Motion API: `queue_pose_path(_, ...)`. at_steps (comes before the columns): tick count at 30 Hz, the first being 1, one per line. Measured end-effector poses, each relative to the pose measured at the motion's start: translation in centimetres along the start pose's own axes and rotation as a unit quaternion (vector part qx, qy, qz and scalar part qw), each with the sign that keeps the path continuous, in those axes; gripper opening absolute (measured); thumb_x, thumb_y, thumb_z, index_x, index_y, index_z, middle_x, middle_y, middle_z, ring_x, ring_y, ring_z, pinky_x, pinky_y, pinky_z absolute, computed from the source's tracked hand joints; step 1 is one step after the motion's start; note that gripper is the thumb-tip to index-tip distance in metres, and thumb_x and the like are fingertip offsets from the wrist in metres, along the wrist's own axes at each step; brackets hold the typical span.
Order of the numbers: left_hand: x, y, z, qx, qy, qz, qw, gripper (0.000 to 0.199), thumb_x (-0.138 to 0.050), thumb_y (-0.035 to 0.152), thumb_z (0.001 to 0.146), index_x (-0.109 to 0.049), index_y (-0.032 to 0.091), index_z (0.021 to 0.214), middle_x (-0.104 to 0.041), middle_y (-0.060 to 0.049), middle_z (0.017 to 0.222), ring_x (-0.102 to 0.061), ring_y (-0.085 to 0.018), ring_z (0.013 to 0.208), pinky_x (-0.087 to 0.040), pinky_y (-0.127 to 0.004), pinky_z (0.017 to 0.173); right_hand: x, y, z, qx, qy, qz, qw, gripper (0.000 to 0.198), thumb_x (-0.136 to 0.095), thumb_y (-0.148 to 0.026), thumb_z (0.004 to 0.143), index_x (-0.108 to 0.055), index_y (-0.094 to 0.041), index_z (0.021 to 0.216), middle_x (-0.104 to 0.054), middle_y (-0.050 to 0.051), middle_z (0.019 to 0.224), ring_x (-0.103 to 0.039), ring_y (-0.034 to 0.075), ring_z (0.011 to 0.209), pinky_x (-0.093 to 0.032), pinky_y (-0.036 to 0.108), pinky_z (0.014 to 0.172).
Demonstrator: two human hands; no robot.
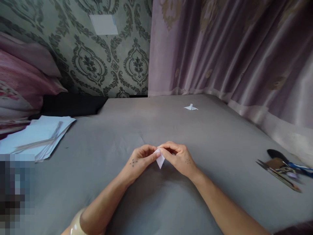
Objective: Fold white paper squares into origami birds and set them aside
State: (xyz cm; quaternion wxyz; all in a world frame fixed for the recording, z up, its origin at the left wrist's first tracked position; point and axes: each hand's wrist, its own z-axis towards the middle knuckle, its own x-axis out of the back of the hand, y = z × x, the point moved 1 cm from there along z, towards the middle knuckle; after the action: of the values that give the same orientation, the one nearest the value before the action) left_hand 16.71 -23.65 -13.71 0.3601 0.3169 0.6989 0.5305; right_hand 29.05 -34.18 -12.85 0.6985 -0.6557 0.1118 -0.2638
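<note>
Between my two hands is a small folded piece of white paper (160, 162), its pointed end hanging down toward me. My left hand (143, 159) pinches its upper left side, with the thumb lying on the front face. From the other side my right hand (179, 157) grips the top edge, thumb and fingers pressed together near the left thumb. The fingers hide the upper part of the paper. Farther back on the grey cloth surface (146, 120) lies a small folded white paper figure (191, 107) with two pointed wings.
At left lies a stack of white sheets (36, 133) with thin strips on top, beside a black cloth (73, 104). Scissors (278, 176), a blue-handled tool (299, 168) and small items are at right. Behind are a purple curtain (207, 49) and patterned wall (112, 62).
</note>
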Motion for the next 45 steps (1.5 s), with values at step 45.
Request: queue_pose_path(45, 0.7, -0.9, 0.5, 0.007, -0.011, 0.055, 0.998, 0.034, -0.076, 0.038, 0.069, -0.061, 0.016, 0.089, -0.067, -0.002, 0.078, -0.059, -0.013, 0.067, -0.043, -0.023, 0.061, -0.1, 0.4, -0.3, -0.059, 0.002, -0.048, 0.997, 0.007, -0.062, -0.025, 0.076, -0.065, -0.019, 0.079, -0.053, -0.004, 0.062, -0.046, 0.009, 0.057, -0.035, 0.021, 0.053)
